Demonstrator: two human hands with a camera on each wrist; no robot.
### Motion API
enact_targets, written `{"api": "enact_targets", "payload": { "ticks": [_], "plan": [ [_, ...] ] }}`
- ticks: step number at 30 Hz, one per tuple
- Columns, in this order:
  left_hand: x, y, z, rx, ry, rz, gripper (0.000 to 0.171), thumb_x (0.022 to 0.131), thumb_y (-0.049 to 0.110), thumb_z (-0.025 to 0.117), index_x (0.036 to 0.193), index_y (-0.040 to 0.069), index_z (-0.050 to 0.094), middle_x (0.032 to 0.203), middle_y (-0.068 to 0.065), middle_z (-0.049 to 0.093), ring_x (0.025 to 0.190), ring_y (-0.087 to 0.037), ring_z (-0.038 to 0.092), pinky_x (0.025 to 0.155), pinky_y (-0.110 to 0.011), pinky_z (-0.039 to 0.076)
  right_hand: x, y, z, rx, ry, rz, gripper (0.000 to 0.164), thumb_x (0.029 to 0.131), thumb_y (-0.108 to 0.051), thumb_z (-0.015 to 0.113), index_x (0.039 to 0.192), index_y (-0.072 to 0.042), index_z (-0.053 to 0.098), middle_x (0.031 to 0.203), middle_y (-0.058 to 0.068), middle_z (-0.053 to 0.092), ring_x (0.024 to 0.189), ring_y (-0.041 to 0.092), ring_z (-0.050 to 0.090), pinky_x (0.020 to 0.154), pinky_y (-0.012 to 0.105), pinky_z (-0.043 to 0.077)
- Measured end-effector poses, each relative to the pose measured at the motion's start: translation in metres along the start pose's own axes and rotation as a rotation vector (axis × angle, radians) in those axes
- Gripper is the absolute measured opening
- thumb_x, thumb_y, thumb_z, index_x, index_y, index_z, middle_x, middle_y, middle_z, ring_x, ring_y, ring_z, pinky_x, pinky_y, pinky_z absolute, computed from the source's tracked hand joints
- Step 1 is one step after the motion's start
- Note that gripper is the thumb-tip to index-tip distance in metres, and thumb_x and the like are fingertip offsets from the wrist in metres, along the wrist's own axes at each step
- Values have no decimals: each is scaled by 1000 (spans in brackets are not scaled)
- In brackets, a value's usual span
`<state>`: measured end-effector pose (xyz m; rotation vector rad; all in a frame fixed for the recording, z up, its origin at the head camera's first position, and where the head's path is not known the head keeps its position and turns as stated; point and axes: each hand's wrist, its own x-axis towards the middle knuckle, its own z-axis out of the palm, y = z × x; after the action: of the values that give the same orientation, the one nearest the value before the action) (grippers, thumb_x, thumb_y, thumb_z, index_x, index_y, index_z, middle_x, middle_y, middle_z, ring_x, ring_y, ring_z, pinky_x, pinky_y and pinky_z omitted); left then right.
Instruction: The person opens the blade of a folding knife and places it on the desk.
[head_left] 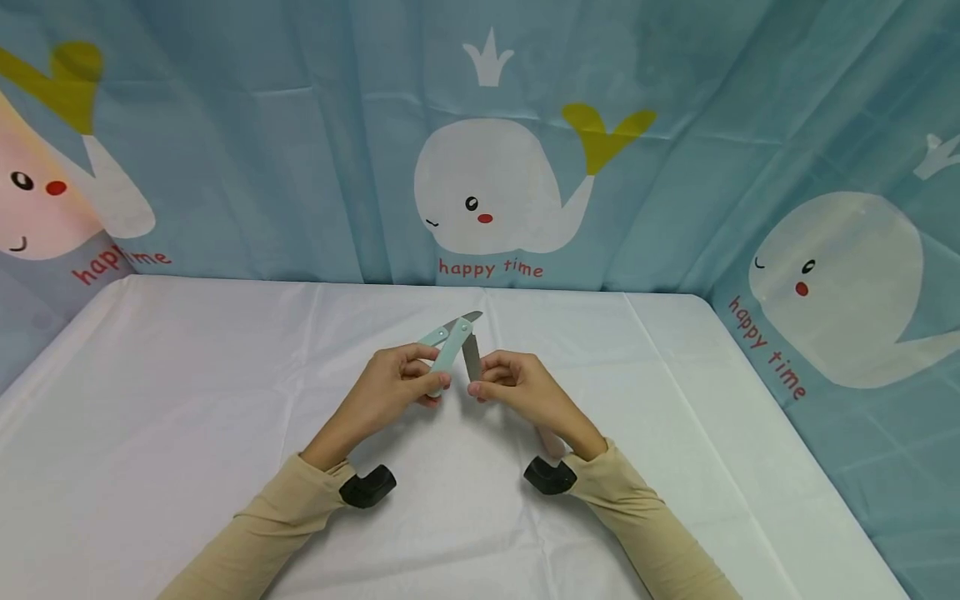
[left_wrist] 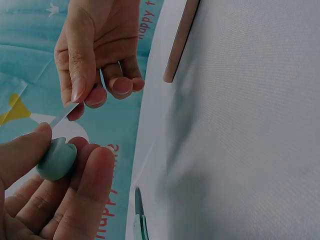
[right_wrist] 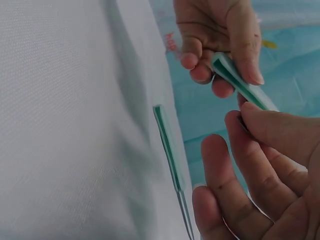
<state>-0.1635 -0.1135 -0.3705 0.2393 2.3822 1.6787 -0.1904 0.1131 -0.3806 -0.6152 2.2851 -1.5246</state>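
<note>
My left hand (head_left: 390, 382) grips the mint-green handle of a folding knife (head_left: 453, 348) between thumb and fingers. Its grey blade (head_left: 471, 354) stands partly unfolded, angled down from the pivot at the top. The thumb and forefinger of my right hand (head_left: 519, 379) pinch the blade near its free end. In the right wrist view, the slot along the handle (right_wrist: 239, 84) shows. Just beyond the left hand lies a second mint-green folding knife (head_left: 435, 335) on the table, its blade out and pointing right; the left hand partly covers its handle.
A pinkish-brown, long thin object (head_left: 552, 442) lies on the table beside my right wrist, mostly hidden in the head view. White cloth (head_left: 187, 400) covers the table. Blue curtains (head_left: 300, 167) with whale prints stand along the back and sides.
</note>
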Motion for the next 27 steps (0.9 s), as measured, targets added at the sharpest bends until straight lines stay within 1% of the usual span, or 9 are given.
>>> {"api": "enact_targets", "payload": {
  "ticks": [3,5,7,11,14,18,21,27],
  "plan": [
    [0,0,1,23,-3,11,43,93,17,70,130,-2,57,100,-20,75,82,-30,75,80,-34,58,0,0,-1,-9,-12,-6,19,92,-11,69,107,1,65,97,23,74,88,30,72,81,33,56],
    [0,0,2,35,-2,22,39,93,15,69,127,-2,59,99,-20,75,81,-29,75,79,-33,57,0,0,-2,-22,-16,-13,18,92,-12,69,105,0,65,96,22,74,90,34,72,80,30,55],
    [1,0,3,32,-1,34,37,93,14,69,125,-2,60,98,-21,75,81,-29,75,77,-32,57,-1,0,-3,-45,-17,-23,18,92,-13,70,105,-1,67,94,21,75,89,34,72,78,27,54],
    [1,0,5,15,3,59,35,93,13,69,123,-2,60,98,-22,75,82,-28,75,76,-30,58,-2,-2,-7,-64,-18,-40,20,91,-12,70,106,1,70,93,22,74,88,34,71,77,24,54],
    [0,0,7,-21,-2,67,34,94,11,68,123,-4,59,100,-24,73,84,-28,75,76,-30,60,-2,-2,-10,-57,-29,-36,22,92,-10,69,108,4,70,94,24,74,90,36,71,78,24,54],
    [0,0,7,-65,-14,65,34,94,8,67,123,-6,57,102,-27,72,86,-32,74,75,-30,61,-2,-2,-14,-70,-40,-36,23,92,-9,69,109,6,69,95,25,73,91,40,69,78,23,53],
    [0,0,5,-53,-9,57,33,93,9,69,122,-5,58,103,-26,72,84,-33,74,74,-30,61,-2,-2,-17,-88,-33,-38,23,93,-9,68,109,7,70,94,25,73,91,41,68,77,22,52],
    [0,0,2,-11,0,46,35,93,14,70,124,-1,61,104,-23,74,80,-29,75,74,-30,60,-3,-3,-21,-116,7,-45,24,93,-12,68,109,5,70,95,24,73,89,35,67,78,24,52]
  ]
}}
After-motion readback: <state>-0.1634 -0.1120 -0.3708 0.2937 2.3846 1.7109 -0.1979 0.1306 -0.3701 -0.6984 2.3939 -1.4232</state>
